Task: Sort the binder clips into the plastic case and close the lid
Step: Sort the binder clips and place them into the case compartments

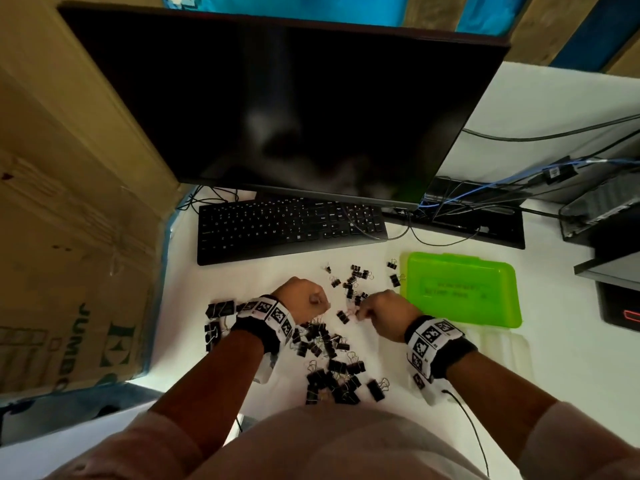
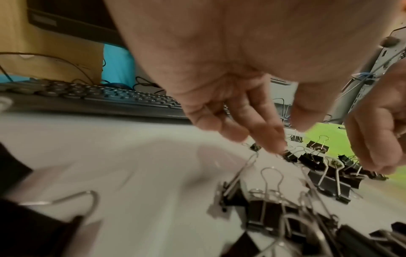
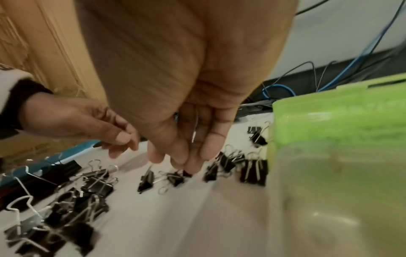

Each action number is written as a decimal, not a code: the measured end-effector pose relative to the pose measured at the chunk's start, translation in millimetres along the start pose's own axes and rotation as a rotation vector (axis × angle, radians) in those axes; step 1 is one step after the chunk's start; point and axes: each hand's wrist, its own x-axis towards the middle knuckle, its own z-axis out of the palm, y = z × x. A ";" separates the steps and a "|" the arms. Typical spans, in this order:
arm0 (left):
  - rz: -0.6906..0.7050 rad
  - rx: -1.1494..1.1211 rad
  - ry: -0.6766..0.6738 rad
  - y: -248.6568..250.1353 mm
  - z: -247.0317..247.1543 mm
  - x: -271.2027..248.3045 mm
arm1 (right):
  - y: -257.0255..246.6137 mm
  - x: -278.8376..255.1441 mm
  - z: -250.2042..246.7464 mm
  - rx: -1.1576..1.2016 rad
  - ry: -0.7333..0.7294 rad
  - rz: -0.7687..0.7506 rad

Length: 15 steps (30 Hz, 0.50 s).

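Note:
Black binder clips lie loose on the white desk: a dense pile point(image 1: 329, 372) near me, small ones point(image 1: 356, 275) farther out, larger ones point(image 1: 220, 308) at the left. The plastic case lies open at the right, green lid point(image 1: 460, 292) flat, clear base point(image 3: 340, 200) nearer me. My right hand point(image 1: 363, 311) reaches down with bunched fingers and pinches a small clip point(image 3: 186, 173) on the desk; a wire handle shows between its fingers. My left hand point(image 1: 317, 301) hovers over the pile with loosely curled fingers point(image 2: 263, 132) and nothing visible in them.
A black keyboard point(image 1: 291, 230) and a dark monitor point(image 1: 277, 109) stand behind the clips. A cardboard box point(image 1: 69, 237) walls the left side. Cables point(image 1: 485, 195), a computer unit point(image 1: 602, 206) and a black device point(image 1: 620, 306) crowd the right.

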 end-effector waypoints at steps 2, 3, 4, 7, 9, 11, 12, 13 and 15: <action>0.023 -0.056 0.116 5.1 2.3 4.0 | 3.7 -1.3 -5.9 -0.074 -0.051 0.067; 0.046 -0.077 0.136 9.2 4.3 5.9 | 4.1 -2.4 -6.3 -0.093 -0.084 0.089; 0.078 -0.093 0.123 14.6 7.0 6.7 | 4.4 -3.1 -5.2 -0.102 -0.105 0.099; 0.161 -0.061 0.021 27.2 19.2 7.4 | 3.4 -4.3 -2.2 -0.081 -0.115 0.096; 0.172 -0.046 -0.012 28.9 26.3 6.7 | 1.6 -4.0 -1.8 -0.072 -0.126 0.098; 0.167 -0.008 -0.054 28.9 29.2 5.6 | -0.3 -4.2 -1.0 -0.085 -0.131 0.084; 0.164 0.023 -0.088 28.9 29.7 4.4 | -1.1 -4.1 0.3 -0.091 -0.128 0.077; 0.158 0.043 -0.121 29.1 29.4 3.4 | -1.8 -4.0 1.3 -0.094 -0.124 0.073; 0.136 0.049 -0.159 28.0 28.2 0.8 | -1.6 -3.3 2.9 -0.076 -0.120 0.065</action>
